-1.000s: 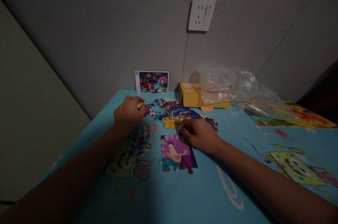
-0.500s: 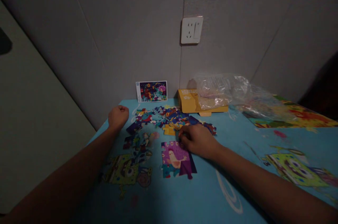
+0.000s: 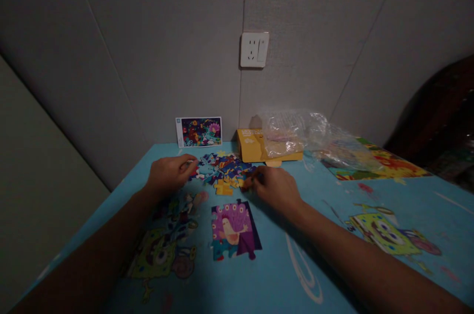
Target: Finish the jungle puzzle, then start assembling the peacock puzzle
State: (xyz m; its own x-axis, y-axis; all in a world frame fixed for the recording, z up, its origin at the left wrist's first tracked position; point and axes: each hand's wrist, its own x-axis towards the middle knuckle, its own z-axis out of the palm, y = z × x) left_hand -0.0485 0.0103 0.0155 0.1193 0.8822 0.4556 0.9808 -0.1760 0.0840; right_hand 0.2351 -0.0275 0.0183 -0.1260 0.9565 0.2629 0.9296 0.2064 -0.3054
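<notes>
A joined block of puzzle pieces, pink and purple with a pale bird-like figure, lies on the blue tabletop between my forearms. Behind it is a heap of loose puzzle pieces, mostly dark blue, with some yellow ones at its front. My left hand is at the heap's left edge, thumb and forefinger closed on a small puzzle piece. At the heap's right front edge is my right hand, fingers curled in a pinch. What is in its fingertips is too dark to make out.
A picture card leans against the wall behind the heap. To its right stands a yellow box, partly covered by a clear plastic bag. A colourful flat picture lies farther right. A wall socket is above.
My left hand has moved from beside the heap to its left edge, and its fist has become a pinch. My right hand has left the joined block's top corner for the heap's right edge.
</notes>
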